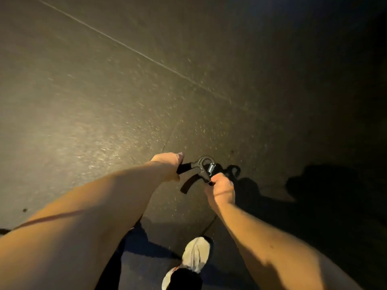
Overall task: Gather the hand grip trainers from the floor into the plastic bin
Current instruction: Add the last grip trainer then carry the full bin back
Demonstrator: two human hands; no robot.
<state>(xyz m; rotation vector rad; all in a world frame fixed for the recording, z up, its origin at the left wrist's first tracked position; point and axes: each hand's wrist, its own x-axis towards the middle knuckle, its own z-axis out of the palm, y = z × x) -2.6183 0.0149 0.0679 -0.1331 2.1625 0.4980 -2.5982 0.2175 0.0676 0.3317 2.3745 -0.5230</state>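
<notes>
1. The bare left forearm point(94, 206) enters from the near left corner and stretches almost straight, up and to the right, toward the middle of the view.
2. The left hand point(167, 163) is at the end of that reach. Its fingers are clenched round the upper handle point(184, 168) of the trainer, and the thumb lies along the top, pointing right.
3. The hand grip trainer point(201, 170) sits between the two hands, right of centre, held clear of the floor point(104, 91). Its black metal loop is at the far end, with the silver spring point(211, 167) just to the right of it. The lower handle point(188, 185) angles down toward the near left, and neither hand touches it.
4. The right hand point(222, 188) shows its back to the camera. Its curled fingers pinch the trainer's frame just below the spring; the exact part they hold is hidden. The right forearm point(272, 237) runs back to the near right corner, bent inward at the wrist.
5. The floor is dark and speckled, and a pale seam point(125, 46) crosses it diagonally in the far part.
6. A white shoe point(195, 256) stands near the bottom edge, between the two forearms.
7. A dark shadow point(314, 185) lies on the floor to the right of the hands.
</notes>
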